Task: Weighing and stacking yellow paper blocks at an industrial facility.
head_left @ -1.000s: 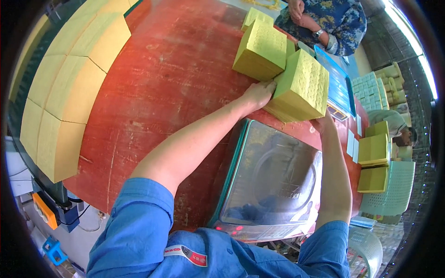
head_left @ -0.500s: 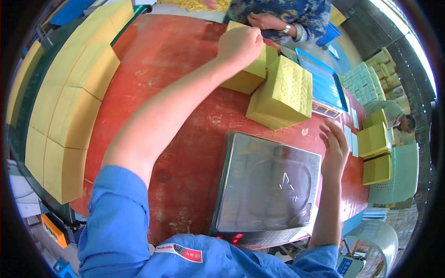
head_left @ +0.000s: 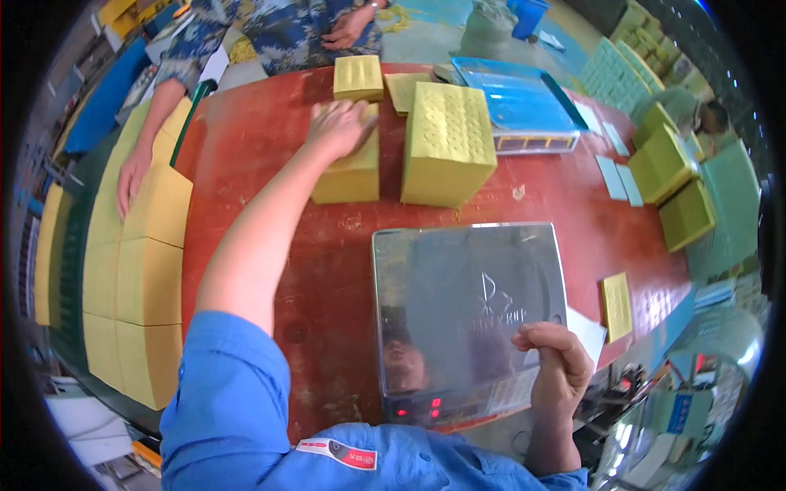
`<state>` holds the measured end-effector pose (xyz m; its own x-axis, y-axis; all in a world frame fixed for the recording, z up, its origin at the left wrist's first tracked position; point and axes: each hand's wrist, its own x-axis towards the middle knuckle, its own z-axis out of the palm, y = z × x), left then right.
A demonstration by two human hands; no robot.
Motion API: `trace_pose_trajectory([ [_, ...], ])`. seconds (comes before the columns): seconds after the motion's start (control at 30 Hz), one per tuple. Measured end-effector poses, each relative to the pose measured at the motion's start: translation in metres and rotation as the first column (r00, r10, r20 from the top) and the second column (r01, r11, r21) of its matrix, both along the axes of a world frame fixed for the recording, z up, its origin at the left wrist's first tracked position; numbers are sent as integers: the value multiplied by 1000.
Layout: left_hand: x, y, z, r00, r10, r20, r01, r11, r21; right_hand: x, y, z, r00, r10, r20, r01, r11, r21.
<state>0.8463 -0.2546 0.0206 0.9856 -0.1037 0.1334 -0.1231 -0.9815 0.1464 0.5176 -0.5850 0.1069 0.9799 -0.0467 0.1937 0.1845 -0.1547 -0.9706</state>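
My left hand lies on top of a yellow paper-like block with its fingers spread. Just to the right stands a taller yellow block with rows of rounded marks stamped on its top. A smaller marked yellow block sits beyond my left hand. In front of me is a scale with a shiny metal plate and red lit digits; nothing lies on the plate. My right hand hovers over its near right corner, fingers loosely bent and apart from the thumb, with nothing visible in them.
A row of yellow blocks lines the left edge of the red table; a co-worker's hand touches it. A blue tray stands far right. Pale cards and a thin yellow stack lie at right.
The view has turned, shifting the table. My left hand has opened out flat on the block. My right hand has drawn nearer, over the scale. The co-worker now reaches to the left row.
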Motion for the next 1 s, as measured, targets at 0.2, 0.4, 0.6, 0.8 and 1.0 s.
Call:
trace_pose_trajectory([
  [0.2, -163, 48, -2, 996, -17, 84, 14, 999, 39, -32, 23, -11, 820, 544, -181, -540, 839, 75],
  [0.4, -331, 3, 17, 1000, 21, -18, -19, 994, 103, -79, 28, -59, 369, 918, -146, -771, 390, 504],
  [0.6, -440, -57, 40, 992, 48, -120, -37, 995, 94, -139, 10, -129, 176, 975, -133, -846, 219, 486],
  [0.8, -467, -33, 22, 964, 253, 86, -242, 963, -116, -166, 10, -187, -26, 907, -420, -658, 301, 690],
  [1.0, -518, -37, 17, 675, 696, -245, -539, 239, -808, -156, 9, -192, 110, 883, -456, -484, 448, 752],
])
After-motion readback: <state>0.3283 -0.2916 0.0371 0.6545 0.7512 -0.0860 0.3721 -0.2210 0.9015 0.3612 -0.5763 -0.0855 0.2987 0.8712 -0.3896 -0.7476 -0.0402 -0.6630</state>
